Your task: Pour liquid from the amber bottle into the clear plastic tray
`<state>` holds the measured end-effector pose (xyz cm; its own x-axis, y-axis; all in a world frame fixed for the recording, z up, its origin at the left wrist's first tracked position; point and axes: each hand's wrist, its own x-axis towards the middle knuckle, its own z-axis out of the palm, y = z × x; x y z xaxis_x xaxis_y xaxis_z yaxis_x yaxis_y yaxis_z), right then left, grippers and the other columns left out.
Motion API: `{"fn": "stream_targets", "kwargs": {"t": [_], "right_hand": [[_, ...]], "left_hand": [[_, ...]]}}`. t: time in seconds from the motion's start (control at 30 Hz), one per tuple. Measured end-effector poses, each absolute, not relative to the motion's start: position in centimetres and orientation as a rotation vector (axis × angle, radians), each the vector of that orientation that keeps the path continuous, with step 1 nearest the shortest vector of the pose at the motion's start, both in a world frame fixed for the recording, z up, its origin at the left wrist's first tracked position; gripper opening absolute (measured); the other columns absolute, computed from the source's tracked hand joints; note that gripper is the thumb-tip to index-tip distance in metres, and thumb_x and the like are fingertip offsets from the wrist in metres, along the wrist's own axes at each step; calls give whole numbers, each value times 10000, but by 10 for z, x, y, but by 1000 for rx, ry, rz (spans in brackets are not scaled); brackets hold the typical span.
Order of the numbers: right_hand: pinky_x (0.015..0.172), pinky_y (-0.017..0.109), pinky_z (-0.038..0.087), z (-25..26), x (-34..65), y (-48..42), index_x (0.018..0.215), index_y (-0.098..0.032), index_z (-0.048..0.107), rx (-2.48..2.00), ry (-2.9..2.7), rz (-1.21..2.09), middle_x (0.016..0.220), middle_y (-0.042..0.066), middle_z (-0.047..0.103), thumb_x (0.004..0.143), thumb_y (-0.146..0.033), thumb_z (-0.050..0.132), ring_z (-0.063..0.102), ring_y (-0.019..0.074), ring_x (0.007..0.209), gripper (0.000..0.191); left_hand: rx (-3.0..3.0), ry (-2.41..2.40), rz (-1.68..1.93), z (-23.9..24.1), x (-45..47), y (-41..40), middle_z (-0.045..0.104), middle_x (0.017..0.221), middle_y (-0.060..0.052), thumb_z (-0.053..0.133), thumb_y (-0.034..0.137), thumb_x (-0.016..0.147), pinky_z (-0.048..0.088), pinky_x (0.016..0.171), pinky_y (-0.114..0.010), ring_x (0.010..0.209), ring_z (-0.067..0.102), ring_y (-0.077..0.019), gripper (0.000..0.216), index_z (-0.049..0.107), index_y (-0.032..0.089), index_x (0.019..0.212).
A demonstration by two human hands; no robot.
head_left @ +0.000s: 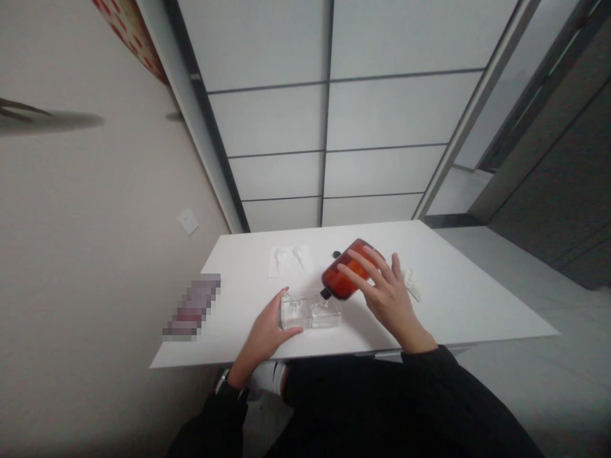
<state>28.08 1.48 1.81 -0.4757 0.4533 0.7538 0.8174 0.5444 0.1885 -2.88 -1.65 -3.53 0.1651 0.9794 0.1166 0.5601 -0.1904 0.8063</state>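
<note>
My right hand [382, 289] is wrapped round an amber bottle [342, 275], which is tipped with its dark neck pointing down to the left. That neck is over the right part of a clear rectangular container [326, 313] on the table. Whether liquid is flowing is too small to make out. My left hand [271, 324] grips the container's left end, thumb in front and fingers behind. The container looks divided into two parts, each with a clear fitting on top. Behind the bottle lies a small black cap [337, 254].
A white sheet [280, 264] with crumpled white pieces lies at the back of the white table [458, 299]. Crumpled white tissue [411, 285] is right of the bottle. A pixelated, reddish-purple item [193, 308] is near the left edge, beside the wall.
</note>
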Motion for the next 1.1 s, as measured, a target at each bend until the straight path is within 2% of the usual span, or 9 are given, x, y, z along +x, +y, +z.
{"fn": "stream_targets", "kwargs": {"t": [0.1,0.33,0.53,0.7,1.1], "right_hand": [[1331,607,139,15,280,16,1545,-307,516,-1013,-2102,-721,1594,68,550,935,86,471,279,252,1616,727],[1315,626,194,15,277,16,1604,-333,439,-1025,-2081,-719,1574,69,570,947,87,456,341,268,1589,780],[1324,619,169,13,284,18,1589,-311,465,-1005,-2144,-754,1637,65,495,922,96,457,289,271,1611,782],[1324,619,177,11,285,19,1585,-312,471,-1006,-2143,-758,1643,62,487,910,100,448,286,270,1613,791],[1322,610,160,8,286,21,1554,-317,511,-1020,-2122,-736,1631,75,504,965,30,501,302,271,1606,684]], "left_hand": [[1813,1465,881,-34,-29,-17,527,1613,-156,845,240,740,327,1284,-533,1500,491,-362,909,459,198,1562],[1793,1473,868,-31,-28,-18,512,1624,-159,844,252,737,310,1291,-532,1508,477,-360,917,453,191,1564],[1791,1479,856,-31,-27,-18,500,1631,-171,844,249,736,305,1294,-523,1517,465,-358,931,440,173,1572],[1785,1482,859,-32,-27,-18,507,1625,-165,847,229,724,298,1294,-540,1518,461,-370,930,451,187,1565],[1788,1491,839,-28,-25,-20,485,1641,-172,851,232,738,289,1298,-517,1525,451,-346,945,427,170,1580]]}}
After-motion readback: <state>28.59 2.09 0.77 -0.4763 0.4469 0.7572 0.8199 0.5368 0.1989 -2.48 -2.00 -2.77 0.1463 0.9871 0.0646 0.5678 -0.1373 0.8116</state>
